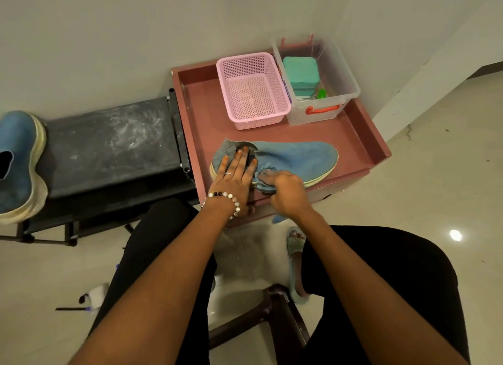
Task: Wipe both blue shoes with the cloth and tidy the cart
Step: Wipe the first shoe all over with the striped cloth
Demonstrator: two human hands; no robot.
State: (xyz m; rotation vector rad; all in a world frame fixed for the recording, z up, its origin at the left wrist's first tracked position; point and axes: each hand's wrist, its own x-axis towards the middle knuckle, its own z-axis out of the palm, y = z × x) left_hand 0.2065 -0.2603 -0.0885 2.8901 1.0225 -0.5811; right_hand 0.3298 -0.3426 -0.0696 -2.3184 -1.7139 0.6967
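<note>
- Blue knit shoe (294, 157) lies on its side near the front edge of the reddish-brown cart tray (359, 136), centre of the frame, toe pointing right.
- The left hand (235, 174) rests flat on the heel end of that shoe, fingers (239, 160) spread open across the collar, holding nothing; a bead bracelet (226, 198) circles the wrist.
- The right hand (285, 190) is just beside it, fingers curled closed around a bunched blue cloth (265, 178) pressed against the shoe's side by the pale sole.
- The second blue shoe (19, 163) sits at the far left of the frame on a dusty black bench (109, 144) that touches the cart.
- At the back of the tray, upper centre, a pink mesh basket (253, 89) stands just beside a clear plastic box (334, 76) with a teal container (300, 72) inside.
</note>
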